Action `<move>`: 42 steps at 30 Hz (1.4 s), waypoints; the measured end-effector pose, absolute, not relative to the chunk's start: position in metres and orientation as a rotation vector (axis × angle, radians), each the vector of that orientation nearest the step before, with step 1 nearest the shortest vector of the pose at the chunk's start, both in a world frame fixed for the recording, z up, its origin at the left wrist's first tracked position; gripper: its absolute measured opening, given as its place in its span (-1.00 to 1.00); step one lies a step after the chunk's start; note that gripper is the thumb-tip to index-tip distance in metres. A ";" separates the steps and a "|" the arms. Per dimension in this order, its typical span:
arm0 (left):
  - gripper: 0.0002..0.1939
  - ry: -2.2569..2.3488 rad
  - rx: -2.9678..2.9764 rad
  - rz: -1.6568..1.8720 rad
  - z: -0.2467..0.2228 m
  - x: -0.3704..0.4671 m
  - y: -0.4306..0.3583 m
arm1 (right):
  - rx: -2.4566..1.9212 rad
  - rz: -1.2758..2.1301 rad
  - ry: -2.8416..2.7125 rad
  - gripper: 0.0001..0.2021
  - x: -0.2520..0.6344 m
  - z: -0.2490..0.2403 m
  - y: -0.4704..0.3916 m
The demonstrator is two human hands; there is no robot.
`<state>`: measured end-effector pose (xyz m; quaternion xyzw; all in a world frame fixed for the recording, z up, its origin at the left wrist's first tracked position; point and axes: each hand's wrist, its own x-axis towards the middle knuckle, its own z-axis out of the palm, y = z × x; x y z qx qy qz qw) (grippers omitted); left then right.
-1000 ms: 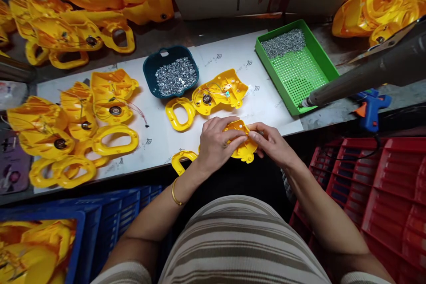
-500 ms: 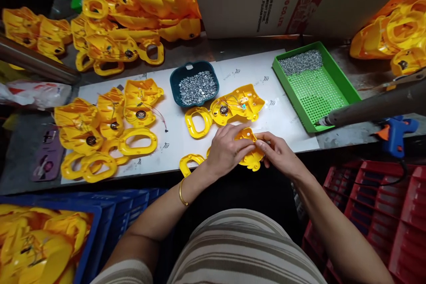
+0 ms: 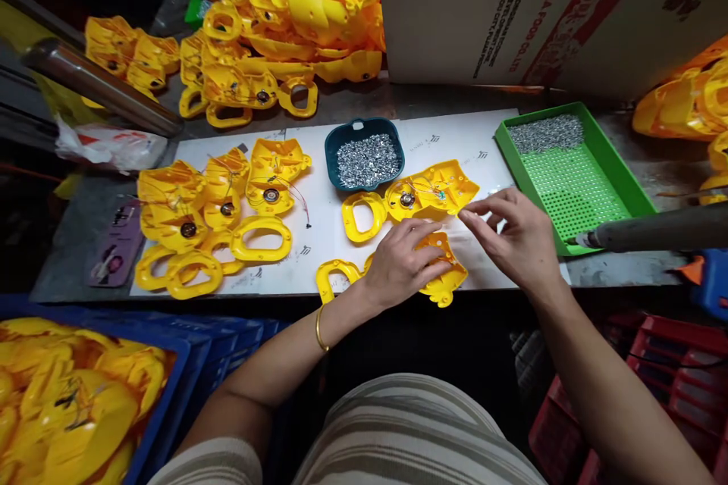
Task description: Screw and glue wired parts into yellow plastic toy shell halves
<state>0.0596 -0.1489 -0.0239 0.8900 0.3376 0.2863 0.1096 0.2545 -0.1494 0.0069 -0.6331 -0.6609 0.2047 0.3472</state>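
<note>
My left hand (image 3: pixel 403 261) lies over a yellow plastic toy shell half (image 3: pixel 447 288) at the table's front edge, holding it with fingers bent across it. The shell's ring handle (image 3: pixel 335 273) shows to the left of the hand; its middle is hidden. Raised to the right, my right hand (image 3: pixel 520 239) has thumb and forefinger brought together near the tip of a second yellow shell half (image 3: pixel 432 189). Whatever they pinch is too small to make out. That second shell carries a round speaker, thin wires and a ring handle.
A dark teal bowl of small screws (image 3: pixel 364 155) stands behind the shells. To the right is a green tray (image 3: pixel 608 189) with metal pieces, a dark tool shaft (image 3: pixel 654 231) reaching over it. More wired yellow shells (image 3: pixel 187 204) lie left; a carton (image 3: pixel 444 15) stands behind.
My right hand has left the near shell and risen to the right, beside the far shell. My left hand stays on the near shell. The view has shifted left.
</note>
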 end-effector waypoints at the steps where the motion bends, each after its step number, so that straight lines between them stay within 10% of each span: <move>1: -0.79 0.985 2.612 0.850 -0.023 0.058 -0.149 | -1.658 0.451 -1.755 -0.81 0.249 0.011 -0.137; 15: -0.78 1.650 2.646 0.780 -0.019 0.031 -0.106 | -2.009 0.375 -2.279 -0.83 0.193 0.015 -0.064; 42: -0.76 1.428 2.410 0.844 -0.009 0.077 -0.085 | -1.372 0.789 -1.770 -0.89 0.264 -0.006 -0.085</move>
